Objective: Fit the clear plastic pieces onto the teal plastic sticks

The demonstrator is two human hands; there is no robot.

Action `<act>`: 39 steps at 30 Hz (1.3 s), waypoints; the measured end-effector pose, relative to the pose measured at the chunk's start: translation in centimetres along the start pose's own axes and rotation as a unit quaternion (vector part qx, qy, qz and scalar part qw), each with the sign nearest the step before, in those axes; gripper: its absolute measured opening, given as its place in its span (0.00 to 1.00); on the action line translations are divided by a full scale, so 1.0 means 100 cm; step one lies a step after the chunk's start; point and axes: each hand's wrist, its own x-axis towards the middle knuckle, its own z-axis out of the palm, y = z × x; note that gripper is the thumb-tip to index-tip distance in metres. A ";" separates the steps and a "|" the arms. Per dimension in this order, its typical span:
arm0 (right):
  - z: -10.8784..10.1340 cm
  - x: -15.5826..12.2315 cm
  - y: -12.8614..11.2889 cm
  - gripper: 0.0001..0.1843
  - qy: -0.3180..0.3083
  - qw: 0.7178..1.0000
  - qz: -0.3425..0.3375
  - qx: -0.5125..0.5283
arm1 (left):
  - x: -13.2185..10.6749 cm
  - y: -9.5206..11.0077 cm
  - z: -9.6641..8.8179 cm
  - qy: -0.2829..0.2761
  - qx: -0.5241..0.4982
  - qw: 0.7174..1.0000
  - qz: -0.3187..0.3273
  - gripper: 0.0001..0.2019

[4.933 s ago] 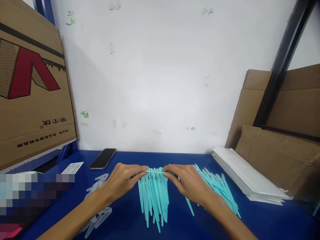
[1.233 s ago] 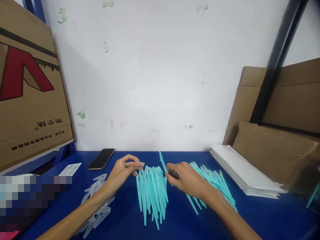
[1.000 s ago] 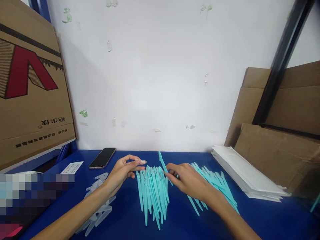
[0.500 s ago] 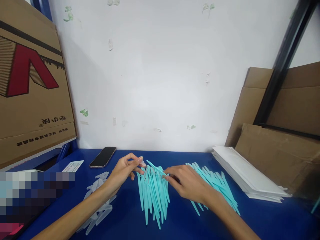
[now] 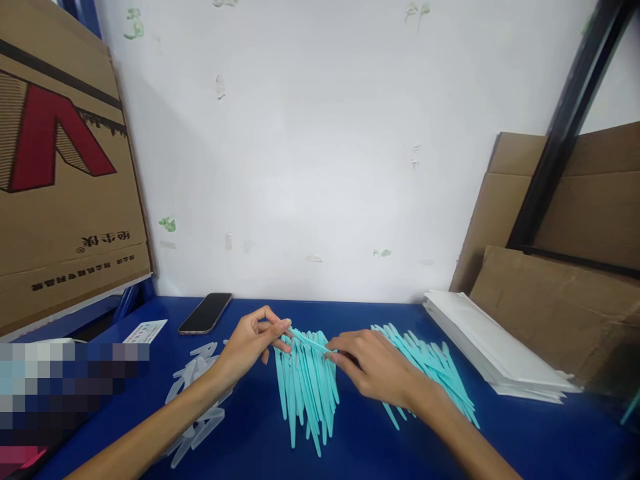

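Note:
My right hand (image 5: 363, 360) pinches one slim teal stick, which looks like an eyebrow razor (image 5: 313, 343), by its near end. Its far tip meets the fingertips of my left hand (image 5: 260, 337). Those fingers are closed on a small translucent cap, mostly hidden by them now. Right below both hands lies a pile of teal razors (image 5: 307, 393), side by side and pointing toward me. Beyond my right wrist spreads a second pile of teal razors (image 5: 435, 367). Loose translucent caps (image 5: 207, 427) lie under and beside my left forearm.
A phone (image 5: 206, 313) lies at the back left of the blue table (image 5: 270, 453), near a printed card (image 5: 145, 331). White envelopes (image 5: 495, 347) are stacked at the right. Cardboard boxes (image 5: 65, 220) stand left and cardboard (image 5: 550, 313) leans right. A white wall closes the back.
The razor's far tip and the cap in my left fingers have come together; a gap showed between them before. My right hand has barely moved.

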 end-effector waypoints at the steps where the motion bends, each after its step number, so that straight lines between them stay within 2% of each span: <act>1: 0.000 0.000 0.000 0.16 0.002 1.000 0.001 0.003 | 0.000 -0.001 0.000 -0.010 0.005 1.000 0.004 0.20; 7: -0.004 0.000 -0.002 0.17 0.022 1.000 0.015 0.008 | -0.002 -0.005 0.000 -0.091 0.044 0.995 0.021 0.20; 12: -0.003 0.000 -0.001 0.19 0.001 0.999 0.036 0.005 | -0.007 -0.001 0.001 -0.139 0.085 0.986 0.038 0.21; 22: -0.001 0.000 0.000 0.18 0.000 0.999 0.035 0.000 | -0.007 -0.001 -0.001 -0.153 0.086 0.984 0.017 0.22; 31: 0.000 0.001 -0.006 0.19 -0.013 0.999 0.038 0.003 | -0.013 0.007 0.008 -0.149 0.060 0.987 0.014 0.21; 39: 0.003 0.001 -0.006 0.17 -0.012 1.000 0.027 -0.003 | -0.013 0.003 0.006 -0.151 0.061 0.986 0.019 0.21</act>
